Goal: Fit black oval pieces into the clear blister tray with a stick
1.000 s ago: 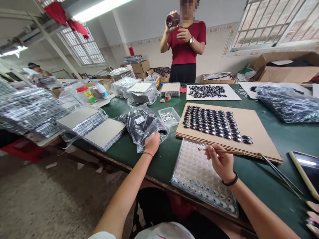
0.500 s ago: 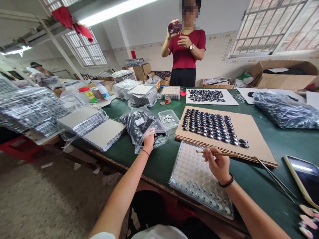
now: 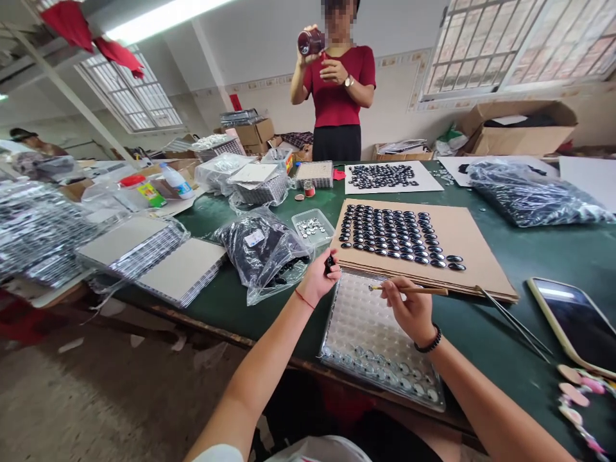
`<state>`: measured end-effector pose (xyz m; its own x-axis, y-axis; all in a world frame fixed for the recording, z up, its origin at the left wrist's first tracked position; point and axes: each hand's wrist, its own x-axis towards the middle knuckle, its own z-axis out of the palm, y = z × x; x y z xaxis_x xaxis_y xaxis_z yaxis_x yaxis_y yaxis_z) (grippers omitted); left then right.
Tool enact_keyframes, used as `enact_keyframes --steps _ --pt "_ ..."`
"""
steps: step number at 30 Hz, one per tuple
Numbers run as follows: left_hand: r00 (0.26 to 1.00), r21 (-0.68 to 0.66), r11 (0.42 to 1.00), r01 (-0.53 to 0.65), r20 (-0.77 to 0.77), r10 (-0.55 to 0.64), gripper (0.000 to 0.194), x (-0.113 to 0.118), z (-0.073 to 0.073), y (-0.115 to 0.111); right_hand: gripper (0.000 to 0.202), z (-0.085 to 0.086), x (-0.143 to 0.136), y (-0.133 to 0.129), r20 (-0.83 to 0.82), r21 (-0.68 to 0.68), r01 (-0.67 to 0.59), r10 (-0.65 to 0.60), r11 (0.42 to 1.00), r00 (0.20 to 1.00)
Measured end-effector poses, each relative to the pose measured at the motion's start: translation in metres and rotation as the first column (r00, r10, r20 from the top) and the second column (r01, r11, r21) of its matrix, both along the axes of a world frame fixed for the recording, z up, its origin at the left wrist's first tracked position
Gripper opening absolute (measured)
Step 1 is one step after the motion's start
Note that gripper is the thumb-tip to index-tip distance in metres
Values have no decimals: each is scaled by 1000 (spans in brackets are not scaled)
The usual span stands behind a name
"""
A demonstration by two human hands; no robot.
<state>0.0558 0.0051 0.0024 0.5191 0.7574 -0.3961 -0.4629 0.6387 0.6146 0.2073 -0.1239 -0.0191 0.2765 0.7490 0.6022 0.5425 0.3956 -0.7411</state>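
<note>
My left hand [image 3: 318,276] is closed around a shiny black piece [image 3: 330,263], perhaps more than one, beside the cardboard sheets' near left corner. In my right hand [image 3: 409,311] is a thin wooden-handled tool [image 3: 428,290], held like a pen, with a small shiny bit at its tip. The tool is over a clear plastic tray [image 3: 356,314] of round pockets; its near rows hold clear round pieces. Rows of black oval pieces [image 3: 385,231] lie on the stacked cardboard [image 3: 481,256]. Left of my left hand sits an open plastic bag [image 3: 255,256] of black pieces.
Tweezers [image 3: 517,321] and a phone [image 3: 575,321] lie to the right. A small box of metal bits [image 3: 312,228] stands behind my left hand. Stacked trays [image 3: 183,269] are at left. Across the table a person in red [image 3: 339,90] holds a dark jar [image 3: 310,42].
My left hand has come out of the plastic bag and moved right, now with black in its fingers. My right hand keeps the tool over the tray. The view has shifted right.
</note>
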Motion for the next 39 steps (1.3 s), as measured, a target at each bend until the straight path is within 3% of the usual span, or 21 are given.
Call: enact_keyframes --steps 4,9,14,20,27,32,39 --pt "996 30 997 75 39 -76 17 19 3 11 19 0 2 4 -29 10 23 -23 1000 999" --pt "988 69 986 155 -26 -153 16 25 -8 3 20 1 5 6 -38 -4 41 -41 999 998" --pt "932 154 922 355 -130 -337 26 24 -11 -12 18 3 10 7 -62 12 92 -91 996 994" --pt "855 71 853 518 -38 -517 31 22 -7 -17 18 4 13 10 -64 42 124 -121 991 991" --pt "878 82 875 477 -93 -470 12 26 -9 -17 18 3 14 9 -75 65 129 -124 990 990" --pt "887 1 887 461 -13 -461 19 28 -8 -16 17 4 15 8 -69 97 119 -113 988 991" --pt "861 84 858 507 -85 -501 25 28 -5 -18 18 5 17 10 -46 94 119 -115 988 992"
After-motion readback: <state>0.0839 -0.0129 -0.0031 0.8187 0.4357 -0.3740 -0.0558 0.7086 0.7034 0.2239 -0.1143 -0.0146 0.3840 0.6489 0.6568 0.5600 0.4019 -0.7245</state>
